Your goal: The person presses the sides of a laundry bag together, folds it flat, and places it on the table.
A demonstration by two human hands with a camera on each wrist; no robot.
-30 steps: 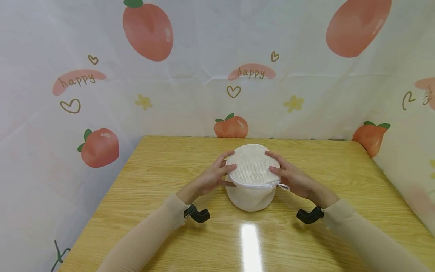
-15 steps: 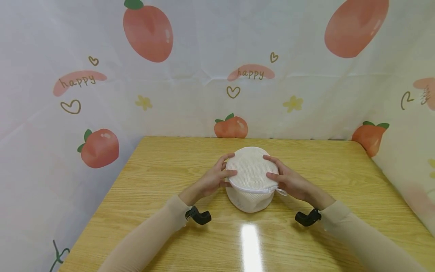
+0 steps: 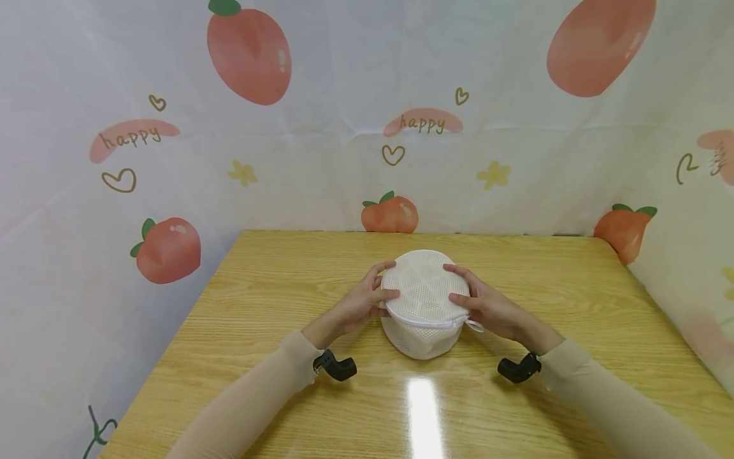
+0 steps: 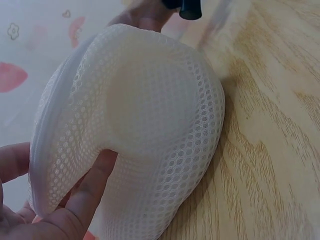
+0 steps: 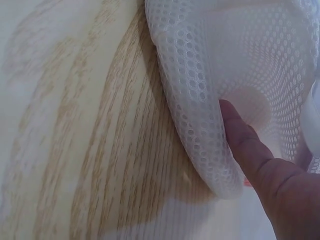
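Observation:
A round white mesh laundry bag [image 3: 424,287] rests on the wooden table, its flat top tilted toward me. A white zipper [image 3: 427,324] runs along the near rim, ending at a small fabric loop [image 3: 474,326] on the right. My left hand [image 3: 358,301] grips the bag's left side, fingers on the top and side. On the opposite side my right hand [image 3: 492,307] holds it the same way. In the left wrist view a finger pushes into the soft mesh wall [image 4: 160,110]. A right finger presses the mesh [image 5: 192,75] in the right wrist view. Rounded shapes show faintly through the mesh.
The wood-grain table [image 3: 275,274] spreads around the bag, with a bright light reflection in front. A white cloth [image 3: 321,172] printed with fruit, hearts and flowers hangs behind it and along both sides. Each wrist carries a black camera mount [image 3: 339,368].
Over the first half second, the bag's top tips slightly toward me and lowers, with my right hand shifting a little inward and down. Since then almost nothing has moved.

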